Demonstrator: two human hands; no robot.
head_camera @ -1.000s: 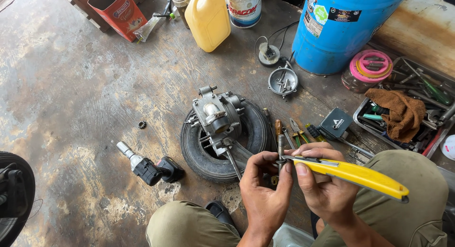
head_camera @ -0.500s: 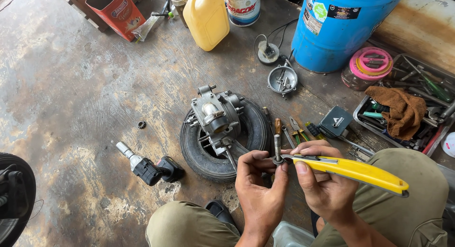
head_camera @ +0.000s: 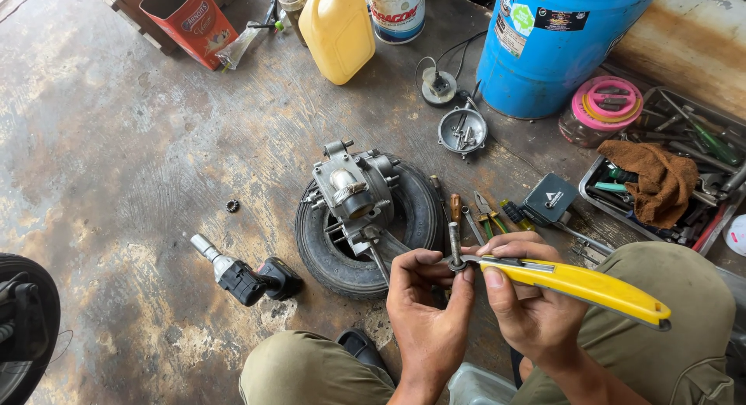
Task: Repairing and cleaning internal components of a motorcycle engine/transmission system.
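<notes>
Nearby, tool tray (head_camera: 598,174) under brown rag (head_camera: 653,177); screws in round metal dish (head_camera: 461,130).

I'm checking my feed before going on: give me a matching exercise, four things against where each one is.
1 engine part
2 yellow-handled tool
3 brown rag
4 impact driver

a in the tool tray
b on the small tyre
c lying on the floor left of the tyre
d in the right hand

Pairs: 1-b, 2-d, 3-a, 4-c
</notes>
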